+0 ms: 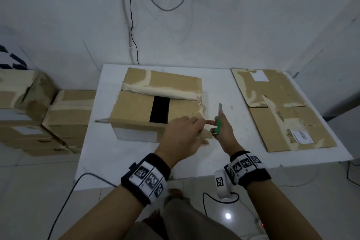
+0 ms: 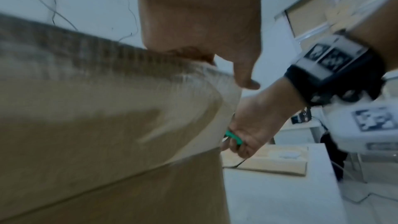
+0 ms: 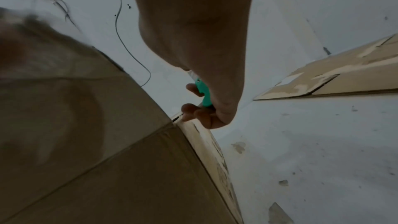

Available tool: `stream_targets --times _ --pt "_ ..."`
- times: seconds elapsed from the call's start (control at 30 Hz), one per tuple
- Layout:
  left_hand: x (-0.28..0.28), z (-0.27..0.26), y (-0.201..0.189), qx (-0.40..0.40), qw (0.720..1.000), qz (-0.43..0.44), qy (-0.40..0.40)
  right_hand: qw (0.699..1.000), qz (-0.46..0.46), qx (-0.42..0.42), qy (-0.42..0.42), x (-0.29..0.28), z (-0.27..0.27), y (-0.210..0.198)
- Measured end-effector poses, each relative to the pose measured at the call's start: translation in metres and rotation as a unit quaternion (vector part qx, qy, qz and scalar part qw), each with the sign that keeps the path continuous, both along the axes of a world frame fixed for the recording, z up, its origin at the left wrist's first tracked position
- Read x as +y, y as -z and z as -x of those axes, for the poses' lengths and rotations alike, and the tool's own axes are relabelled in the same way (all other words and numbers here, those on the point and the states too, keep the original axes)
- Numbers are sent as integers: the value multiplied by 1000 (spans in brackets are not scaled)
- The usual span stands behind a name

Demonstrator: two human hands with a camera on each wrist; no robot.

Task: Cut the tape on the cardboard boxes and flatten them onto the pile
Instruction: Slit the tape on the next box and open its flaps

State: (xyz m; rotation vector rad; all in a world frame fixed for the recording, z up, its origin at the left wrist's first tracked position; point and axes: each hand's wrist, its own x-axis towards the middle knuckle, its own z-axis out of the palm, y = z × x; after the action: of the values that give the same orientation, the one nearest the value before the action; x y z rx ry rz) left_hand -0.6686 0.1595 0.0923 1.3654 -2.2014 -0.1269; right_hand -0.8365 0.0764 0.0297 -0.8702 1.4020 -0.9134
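A taped cardboard box (image 1: 136, 107) stands in the middle of the white table (image 1: 136, 161), its top flaps parted over a dark gap. My left hand (image 1: 191, 124) lies on the box's near right corner with the fingers stretched out; in the left wrist view its thumb (image 2: 245, 77) hangs over the box (image 2: 96, 125) edge. My right hand (image 1: 221, 125) grips a green utility knife (image 1: 218, 122) just right of that corner, blade up and pointing away. The right wrist view shows the knife (image 3: 203, 94) in curled fingers beside the box (image 3: 86, 142).
A pile of flattened cardboard (image 1: 282, 109) lies on the table's right side. More taped boxes (image 1: 39, 113) are stacked on the floor to the left. Cables (image 1: 132, 25) hang down the wall behind, and a black cable (image 1: 64, 200) runs across the floor near the table.
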Motion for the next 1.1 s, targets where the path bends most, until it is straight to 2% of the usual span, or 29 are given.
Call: stream_targets --times 0.07,0.1,0.2,0.3,0.4,0.47,0.53,0.6,0.67,0.73,0.8,0.87,0.93,0.97,1.1 --pt "15 2 7 31 990 -130 -33 1000 3 13 0 -2 -1 0" --pt "20 2 16 25 980 -192 -53 999 10 45 -9 -3 -1 2" --pt "18 -5 47 -99 960 -250 -78 984 56 156 -59 -3 0 7" --pt "-3 -16 58 -131 948 -269 -112 969 98 212 -77 -5 5 7" --pt "-22 -19 38 -138 928 -333 -94 961 126 236 -76 -14 13 5" --pt "-42 -20 13 -120 890 -433 -74 959 137 239 -60 -23 17 2" --pt "-70 -20 -6 -37 855 -513 -67 957 139 250 -51 -32 19 -1" --pt "-97 -20 -12 85 825 -551 -94 958 132 249 -45 -42 19 -3" --pt "-120 -17 -8 222 785 -555 -160 962 120 243 -43 -52 18 -1" --pt "-137 -10 0 363 740 -521 -222 962 110 245 -48 -62 16 2" --pt "-149 -1 11 489 668 -496 -260 965 101 237 -50 -71 14 6" --pt "-166 4 45 602 572 -463 -312 967 102 230 -50 -78 12 8" --pt "-173 7 67 682 495 -412 -347 966 112 225 -58 -84 9 10" --pt "-168 10 59 705 473 -394 -353 966 119 221 -65 -86 8 12" --pt "-158 20 44 772 416 -342 -338 965 140 207 -78 -93 4 17"
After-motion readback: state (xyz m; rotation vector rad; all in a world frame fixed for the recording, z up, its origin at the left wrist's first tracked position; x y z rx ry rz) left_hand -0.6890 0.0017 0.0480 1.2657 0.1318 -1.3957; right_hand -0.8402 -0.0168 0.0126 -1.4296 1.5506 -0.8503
